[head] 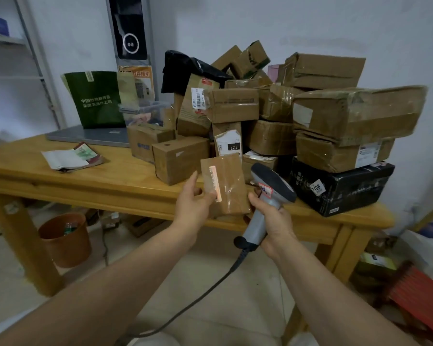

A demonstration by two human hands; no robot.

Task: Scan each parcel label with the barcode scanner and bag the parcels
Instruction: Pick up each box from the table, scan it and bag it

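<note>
1. Surface (98,176): wooden, running across the middle of the frame from the left edge to the right. It carries all the stock listed below.
2. Heap of parcels (355,113): brown taped cartons plus one black box (340,188), stacked from centre to upper right of the frame. None appears bagged. I judge most of the scanning and all of the bagging still to do.
3. Green bag (98,101): upright at upper left of the frame, behind a closed laptop (90,136). Its inside is hidden, so I cannot tell whether any parcel has gone in.
4. Left hand (193,203): lower centre of the frame, in front of the surface's edge. It holds the small parcel, thumb across the near face, fingers behind.
5. Right hand (273,221): just right of the left one. Its fingers are wrapped round the scanner's handle.
6. Barcode scanner (273,186): grey, head close beside the parcel's right edge, cable trailing to the bottom of the frame.
7. Small parcel (228,186): brown, held upright at frame centre, in front of the heap.
8. Label (214,183): pale strip on the left of the parcel's face, with a reddish glow across it. I judge this scan under way.
</note>
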